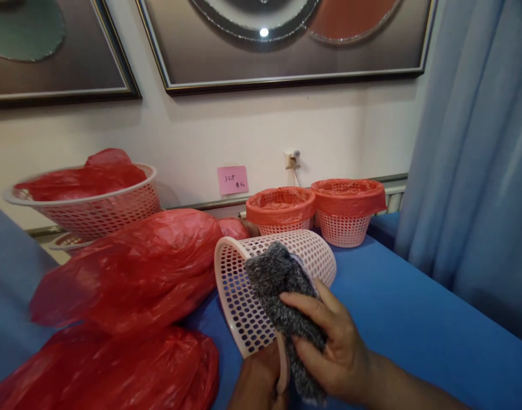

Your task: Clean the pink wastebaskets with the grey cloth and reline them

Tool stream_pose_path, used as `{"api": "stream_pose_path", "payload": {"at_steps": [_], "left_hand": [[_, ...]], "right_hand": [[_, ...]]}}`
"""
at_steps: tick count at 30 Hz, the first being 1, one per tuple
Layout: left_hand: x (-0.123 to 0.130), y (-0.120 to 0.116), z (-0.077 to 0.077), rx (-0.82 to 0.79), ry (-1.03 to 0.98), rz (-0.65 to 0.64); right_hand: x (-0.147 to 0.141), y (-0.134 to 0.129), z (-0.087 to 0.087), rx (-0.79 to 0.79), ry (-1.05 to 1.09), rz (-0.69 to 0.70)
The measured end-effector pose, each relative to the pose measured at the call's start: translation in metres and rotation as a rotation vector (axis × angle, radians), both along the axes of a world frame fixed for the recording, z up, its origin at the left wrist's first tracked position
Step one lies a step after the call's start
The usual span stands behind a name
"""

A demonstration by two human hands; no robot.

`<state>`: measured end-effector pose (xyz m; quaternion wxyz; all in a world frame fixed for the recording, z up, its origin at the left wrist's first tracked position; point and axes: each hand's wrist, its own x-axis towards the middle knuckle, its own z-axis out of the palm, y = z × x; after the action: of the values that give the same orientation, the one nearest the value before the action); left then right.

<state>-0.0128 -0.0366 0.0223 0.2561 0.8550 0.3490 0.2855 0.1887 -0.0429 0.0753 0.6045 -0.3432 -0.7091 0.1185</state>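
Note:
A pinkish-white perforated basket lies tilted on its side over the blue surface, its open rim facing left and toward me. My left hand is closed on the basket's near rim, at the bottom middle. My right hand grips a dark grey fluffy cloth, which rests against the basket's rim and outer side. Part of the cloth hangs below my right fingers. Red plastic bags lie in a heap just left of the basket.
Two baskets with red liners, one behind the held basket and another to its right. A large basket holding red plastic stands back left. Blue curtain at right; pink note and socket on the wall.

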Motion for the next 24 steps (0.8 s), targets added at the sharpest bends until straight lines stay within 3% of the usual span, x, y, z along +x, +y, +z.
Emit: {"api": "stream_pose_path", "payload": {"at_steps": [2,5,8,10,13,18,21,24], "left_hand": [[-0.001,0.002,0.006,-0.022,0.037,-0.055],[-0.002,0.006,0.011,-0.051,0.086,-0.051],[-0.001,0.008,0.007,-0.066,0.157,-0.04],[0.001,0.007,0.002,-0.073,0.215,-0.055],[0.003,0.006,-0.003,-0.086,0.271,-0.031],[0.005,0.011,0.004,-0.122,0.282,-0.01],[0.005,0.014,0.011,-0.123,0.268,-0.034],[0.004,0.015,0.013,-0.11,0.266,-0.027]], "right_hand": [[0.003,0.005,-0.005,-0.002,0.006,-0.059],[0.034,0.041,-0.034,-0.089,0.079,-0.321],[0.074,0.075,-0.062,-0.238,0.177,-0.529],[0.089,0.08,-0.069,-0.278,0.207,-0.595],[0.079,0.058,-0.07,-0.125,0.09,-0.578],[0.028,0.003,-0.078,0.294,-0.202,-0.265],[0.023,0.004,-0.081,0.272,-0.177,-0.254],[0.047,0.035,-0.076,0.035,-0.041,-0.417]]}}
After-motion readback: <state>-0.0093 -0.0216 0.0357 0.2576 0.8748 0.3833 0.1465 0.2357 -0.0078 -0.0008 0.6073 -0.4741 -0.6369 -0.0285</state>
